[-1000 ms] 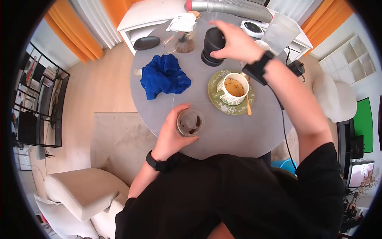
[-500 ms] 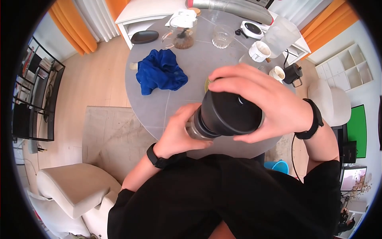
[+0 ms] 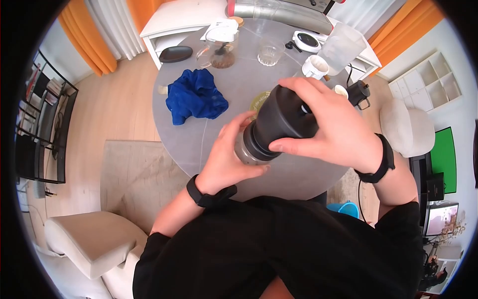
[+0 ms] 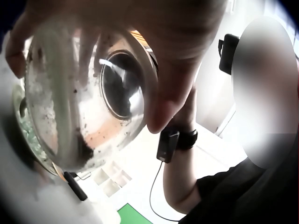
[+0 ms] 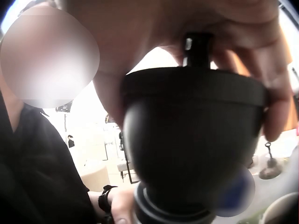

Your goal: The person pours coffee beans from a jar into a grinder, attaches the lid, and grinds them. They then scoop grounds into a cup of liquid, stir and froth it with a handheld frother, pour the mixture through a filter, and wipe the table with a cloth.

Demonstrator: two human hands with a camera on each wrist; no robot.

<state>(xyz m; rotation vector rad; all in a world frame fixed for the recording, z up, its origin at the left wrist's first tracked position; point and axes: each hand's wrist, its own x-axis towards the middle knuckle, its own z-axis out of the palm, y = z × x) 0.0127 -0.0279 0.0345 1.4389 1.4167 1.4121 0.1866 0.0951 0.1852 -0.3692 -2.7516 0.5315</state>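
My left hand holds a small clear glass jar with its fingers and thumb around the side. In the left wrist view, dark specks cling inside the jar. Onto the jar's mouth sits the black body of a hand coffee grinder, leaning in the head view. My right hand grips the grinder's wide top from above. A short black shaft sticks up from that top in the right wrist view. Behind the grinder, part of a green saucer shows; its cup is hidden.
A crumpled blue cloth lies on the grey table at left. Toward the back stand a glass jug, a drinking glass and a black dish. A white cup and a dark pitcher are at right.
My right hand has brought the grinder from the table's far side onto the jar in my left hand. Over the last half second, the right hand's fingers have shifted round its top.
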